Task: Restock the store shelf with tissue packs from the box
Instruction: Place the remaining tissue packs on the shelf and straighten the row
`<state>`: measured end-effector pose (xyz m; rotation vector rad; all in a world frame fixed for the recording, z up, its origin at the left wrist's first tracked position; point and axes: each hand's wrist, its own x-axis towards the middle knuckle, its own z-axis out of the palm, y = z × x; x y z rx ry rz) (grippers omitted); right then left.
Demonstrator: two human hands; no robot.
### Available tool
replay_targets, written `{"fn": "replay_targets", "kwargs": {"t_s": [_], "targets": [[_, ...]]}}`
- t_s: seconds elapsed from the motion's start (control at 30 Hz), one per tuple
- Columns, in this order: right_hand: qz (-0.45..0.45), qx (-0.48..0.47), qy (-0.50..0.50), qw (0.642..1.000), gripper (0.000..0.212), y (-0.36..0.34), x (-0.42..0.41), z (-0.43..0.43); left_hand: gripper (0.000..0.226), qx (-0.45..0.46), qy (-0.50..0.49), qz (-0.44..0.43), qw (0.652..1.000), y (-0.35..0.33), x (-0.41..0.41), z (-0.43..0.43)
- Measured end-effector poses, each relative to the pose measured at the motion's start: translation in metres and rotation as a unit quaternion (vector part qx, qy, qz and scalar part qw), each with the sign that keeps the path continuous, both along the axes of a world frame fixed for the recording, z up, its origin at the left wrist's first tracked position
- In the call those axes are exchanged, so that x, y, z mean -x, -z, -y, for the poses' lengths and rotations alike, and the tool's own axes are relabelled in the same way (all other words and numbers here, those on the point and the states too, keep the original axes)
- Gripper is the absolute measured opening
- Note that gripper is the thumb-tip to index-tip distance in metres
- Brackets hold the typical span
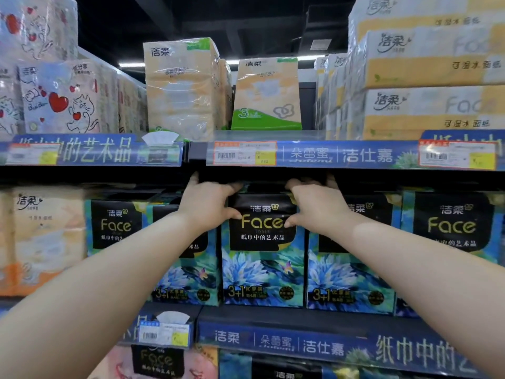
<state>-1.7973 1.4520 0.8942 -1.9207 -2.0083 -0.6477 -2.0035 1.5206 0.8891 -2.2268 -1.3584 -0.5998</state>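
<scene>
Two hands on one tissue pack (262, 258), upright on the middle shelf (273, 317)
Its top edge and the fingertips are lost in the dark gap under the upper shelf (355, 155) — the left hand (207, 206) and right hand (314, 206) each curl over an upper corner, thumbs on the front, gripping it between neighbouring packs (349, 269).

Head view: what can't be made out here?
- Box: not in the head view, outside the frame.
- Fingertips of left hand and right hand: curled over the top of the tissue pack, lost in the dark gap under the upper shelf.
- Price tag: print blurred, too small to read.
- Stock behind the front row: blocked by the front packs.
</scene>
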Motion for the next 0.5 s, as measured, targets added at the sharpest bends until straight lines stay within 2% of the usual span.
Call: {"fn": "replay_targets", "kwargs": {"t_s": [0.17,0.33,0.5], "targets": [[-0.001,-0.011,-0.003,1.0,0.07,0.004,0.001,0.005,0.071,0.006,0.004,0.003,1.0,0.003,0.003,0.009],[-0.03,0.016,-0.014,0.999,0.082,0.007,-0.002,0.001,0.077,0.067,-0.02,0.013,0.997,0.002,-0.004,0.012],[-0.047,0.031,-0.013,0.998,0.094,0.003,-0.026,0.009,0.097,0.007,-0.01,0.012,1.0,0.01,-0.024,0.017]]}}
